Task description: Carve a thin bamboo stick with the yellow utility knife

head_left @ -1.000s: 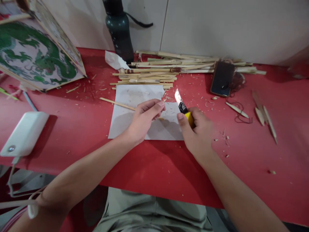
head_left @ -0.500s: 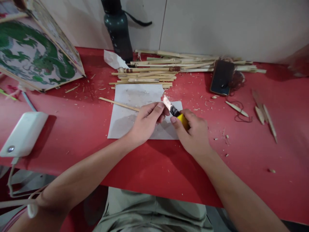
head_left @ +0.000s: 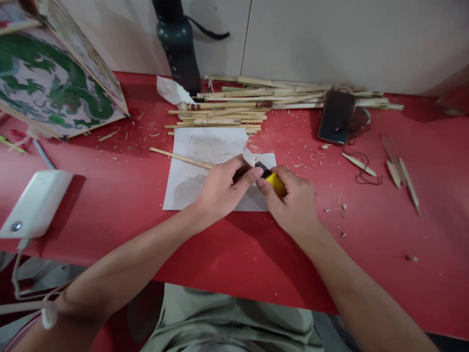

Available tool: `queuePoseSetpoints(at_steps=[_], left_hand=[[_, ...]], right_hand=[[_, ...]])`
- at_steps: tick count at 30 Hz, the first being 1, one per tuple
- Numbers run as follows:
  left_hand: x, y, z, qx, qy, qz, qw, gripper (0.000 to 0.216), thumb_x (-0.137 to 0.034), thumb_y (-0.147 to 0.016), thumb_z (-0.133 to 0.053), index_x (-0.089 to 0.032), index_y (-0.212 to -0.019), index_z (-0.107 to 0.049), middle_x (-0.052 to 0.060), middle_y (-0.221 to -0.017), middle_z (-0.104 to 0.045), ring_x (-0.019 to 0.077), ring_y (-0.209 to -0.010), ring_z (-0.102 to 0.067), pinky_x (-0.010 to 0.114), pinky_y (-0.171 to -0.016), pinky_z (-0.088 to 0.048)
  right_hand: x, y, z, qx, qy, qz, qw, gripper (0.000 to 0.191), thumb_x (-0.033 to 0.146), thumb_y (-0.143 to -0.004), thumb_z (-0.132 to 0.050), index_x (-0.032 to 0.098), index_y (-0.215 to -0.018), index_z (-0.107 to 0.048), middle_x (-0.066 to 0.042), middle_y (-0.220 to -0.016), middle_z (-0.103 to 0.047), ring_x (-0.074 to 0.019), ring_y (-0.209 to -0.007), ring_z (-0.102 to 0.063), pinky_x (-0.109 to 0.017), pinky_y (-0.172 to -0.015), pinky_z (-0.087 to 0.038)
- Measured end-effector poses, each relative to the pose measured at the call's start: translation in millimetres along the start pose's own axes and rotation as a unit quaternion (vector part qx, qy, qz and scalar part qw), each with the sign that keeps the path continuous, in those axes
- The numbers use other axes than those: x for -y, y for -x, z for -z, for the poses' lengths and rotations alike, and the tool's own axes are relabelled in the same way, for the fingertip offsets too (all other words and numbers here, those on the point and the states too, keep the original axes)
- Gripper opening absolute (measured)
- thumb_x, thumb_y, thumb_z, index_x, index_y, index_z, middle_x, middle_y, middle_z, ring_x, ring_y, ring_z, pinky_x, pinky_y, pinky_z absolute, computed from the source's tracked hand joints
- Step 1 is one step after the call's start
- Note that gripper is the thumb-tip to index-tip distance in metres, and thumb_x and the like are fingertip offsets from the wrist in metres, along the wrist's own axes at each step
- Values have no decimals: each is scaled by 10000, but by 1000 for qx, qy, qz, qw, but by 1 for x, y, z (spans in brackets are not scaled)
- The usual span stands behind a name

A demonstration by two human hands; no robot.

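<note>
Right fingers (head_left: 287, 176) grip the yellow knife (head_left: 277, 185) beside the left fingers (head_left: 250, 179), whose own grasp I cannot tell

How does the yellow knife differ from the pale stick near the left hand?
The knife is yellow and black with a light blade; the stick is plain pale tan. The knife has a chunky handle; the stick is slender. The right hand grips the knife; the stick disappears at the left hand, its hold unclear. Hands partly hide both.
</note>
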State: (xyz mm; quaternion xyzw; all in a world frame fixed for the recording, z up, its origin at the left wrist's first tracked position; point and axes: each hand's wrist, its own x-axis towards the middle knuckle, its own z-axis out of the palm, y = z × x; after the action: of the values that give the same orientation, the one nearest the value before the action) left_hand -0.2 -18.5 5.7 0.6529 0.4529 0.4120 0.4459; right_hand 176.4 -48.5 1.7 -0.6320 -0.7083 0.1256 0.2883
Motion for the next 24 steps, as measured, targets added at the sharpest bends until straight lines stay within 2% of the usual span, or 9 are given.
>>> queuePoseSetpoints(at_steps=[9,14,20,24], left_hand=[[1,-1,0,-20,7,1,1000,357,-474,-898,-697,-190,-708,-594,-20,-629,-555,107,-598,-406,277,-549,-265],[-1,-2,0,-10,19,17,1000,374,-522,-895,-682,-189,-738,-615,-25,-628,-505,108,-609,-374,274,-546,-260],[1,-2,-3,-29,54,41,997,538,-576,-866,-696,-190,-622,-411,-37,-619,-317,100,-598,-279,280,-532,-222],[-1,-2,-3,-7,80,36,996,499,-591,-916,-625,-190,-677,-448,-36,-649,-324,98,-607,-296,275,-546,-248]], right_hand=[[-1,1,0,-24,52,10,998,448,631,-942,-510,228,-1028,-685,-91,-768,-718,-241,-636,-617,-352,-590,-389],[-1,1,-1,-37,79,11,996,464,641,-940,-511,222,-1031,-690,-96,-792,-729,-245,-655,-631,-344,-586,-376],[2,1,-1,-38,61,3,997,456,640,-945,-520,224,-1015,-693,-94,-776,-716,-235,-638,-615,-345,-590,-379],[-1,-2,3,-45,26,-21,998,433,622,-942,-536,225,-1017,-690,-62,-733,-681,-210,-603,-575,-338,-592,-382]])
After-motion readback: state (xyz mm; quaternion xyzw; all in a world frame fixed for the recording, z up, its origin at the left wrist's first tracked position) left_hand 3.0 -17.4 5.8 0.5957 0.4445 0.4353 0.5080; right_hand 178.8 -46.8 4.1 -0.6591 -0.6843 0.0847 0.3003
